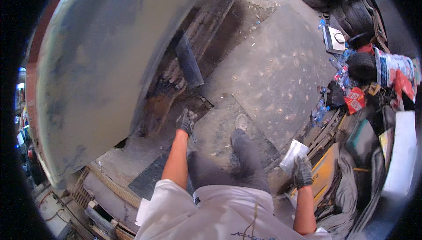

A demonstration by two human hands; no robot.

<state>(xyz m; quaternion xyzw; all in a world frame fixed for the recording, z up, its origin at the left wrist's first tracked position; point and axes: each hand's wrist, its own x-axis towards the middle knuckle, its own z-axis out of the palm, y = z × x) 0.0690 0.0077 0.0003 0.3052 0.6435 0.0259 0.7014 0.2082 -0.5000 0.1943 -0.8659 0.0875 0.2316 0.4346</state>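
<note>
My left hand (185,122), in a dark grey work glove, is closed around a thin grey tool whose narrow end (193,137) sticks out below the fingers; its kind is too small to make out. That hand hangs in front of my left leg, beside the big grey panel (101,73). Further right, my right hand (302,173), also gloved, grips a flat whitish packet (293,155) with a shiny surface. The packet is held by its lower right part, low at my right side, above scrap lying on the floor.
A dark flat strip (190,62) leans against a rusty beam (206,25) along the panel. Dark sheets (272,68) cover the floor ahead. Along the right lie tyres (351,14), plastic bottles (320,110), a red package (354,100), a white box (334,39) and a yellow board (324,169).
</note>
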